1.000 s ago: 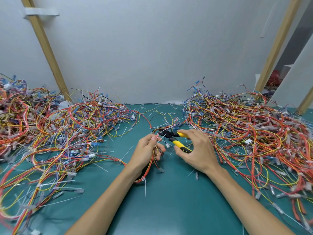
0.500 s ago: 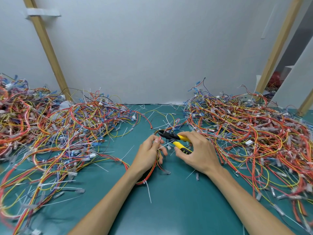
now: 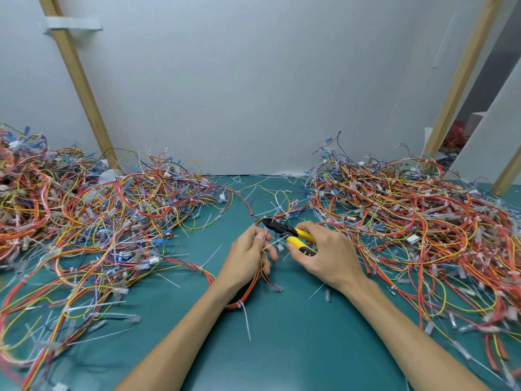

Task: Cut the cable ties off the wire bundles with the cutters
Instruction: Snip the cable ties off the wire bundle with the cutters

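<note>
My left hand (image 3: pixel 248 256) grips a looped wire bundle (image 3: pixel 255 286) of red, orange and yellow wires at the middle of the teal table (image 3: pixel 282 348). A white cable tie (image 3: pixel 244 317) hangs from the bundle's lower bend, its tail pointing toward me. My right hand (image 3: pixel 327 253) holds yellow-handled cutters (image 3: pixel 290 234), whose black jaws point left and sit just above my left fingertips and the bundle's top. Another white tie tail sticks out between the two hands.
A big tangle of wires (image 3: pixel 93 221) covers the table's left side, and a second wire heap (image 3: pixel 423 221) covers the right. Cut white ties lie scattered on the teal surface. Two slanted wooden battens (image 3: pixel 79 83) lean against the grey wall behind.
The hands and bundle have shifted slightly. The cutters' jaws have moved left, closer over my left fingertips, and the lower tie's tail has swung a little lower.
</note>
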Available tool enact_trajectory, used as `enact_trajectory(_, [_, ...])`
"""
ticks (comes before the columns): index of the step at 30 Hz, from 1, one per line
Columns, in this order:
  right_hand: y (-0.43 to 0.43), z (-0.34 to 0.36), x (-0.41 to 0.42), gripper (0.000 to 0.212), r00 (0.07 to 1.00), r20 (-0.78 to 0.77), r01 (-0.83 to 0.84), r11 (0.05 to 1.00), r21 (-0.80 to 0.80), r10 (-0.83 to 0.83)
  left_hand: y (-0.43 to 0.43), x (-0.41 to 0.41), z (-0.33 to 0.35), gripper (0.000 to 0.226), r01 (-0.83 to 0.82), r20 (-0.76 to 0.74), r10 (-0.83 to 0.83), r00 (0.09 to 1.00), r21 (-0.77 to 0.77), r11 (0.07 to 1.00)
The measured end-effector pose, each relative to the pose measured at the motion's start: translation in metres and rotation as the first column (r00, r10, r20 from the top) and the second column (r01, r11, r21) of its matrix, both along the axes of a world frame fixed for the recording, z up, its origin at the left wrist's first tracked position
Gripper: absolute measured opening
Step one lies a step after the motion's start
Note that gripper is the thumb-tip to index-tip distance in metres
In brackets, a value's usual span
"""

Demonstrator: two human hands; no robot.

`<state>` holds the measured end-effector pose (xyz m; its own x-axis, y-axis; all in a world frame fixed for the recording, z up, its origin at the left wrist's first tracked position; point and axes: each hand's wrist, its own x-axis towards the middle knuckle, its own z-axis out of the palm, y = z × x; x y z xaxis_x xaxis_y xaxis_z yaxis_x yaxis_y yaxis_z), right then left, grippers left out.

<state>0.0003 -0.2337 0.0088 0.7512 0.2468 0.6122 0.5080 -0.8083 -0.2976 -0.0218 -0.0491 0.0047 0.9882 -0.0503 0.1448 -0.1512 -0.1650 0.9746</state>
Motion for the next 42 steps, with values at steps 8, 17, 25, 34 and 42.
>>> enact_trajectory(8, [-0.0023,-0.0035,0.0009,0.041,0.999,-0.039,-0.002,1.000,-0.002,0.002,0.0007,-0.0003,0.0013,0.024,0.008,-0.005,-0.008,1.000,-0.001,1.000])
enact_trajectory(17, [-0.0063,-0.0017,0.0007,0.045,0.999,-0.020,-0.025,1.000,-0.011,0.025,0.0006,-0.0007,0.0006,0.023,0.019,-0.001,-0.019,1.000,-0.001,1.000])
enact_trajectory(25, [-0.0049,-0.0017,0.0019,0.032,0.997,-0.071,-0.012,0.999,-0.032,0.010,0.0008,0.0010,-0.0006,0.023,0.015,-0.001,-0.015,1.000,0.000,1.000])
enact_trajectory(34, [-0.0025,-0.0045,0.0044,0.037,0.996,-0.087,-0.022,0.999,-0.036,0.019,0.0011,0.0019,-0.0016,0.022,0.012,-0.008,-0.012,1.000,0.001,1.000])
enact_trajectory(42, [-0.0060,-0.0041,0.0025,0.040,0.995,-0.096,-0.014,0.999,-0.039,0.010,0.0007,-0.0017,0.0028,0.022,0.018,-0.009,-0.018,1.000,0.016,1.000])
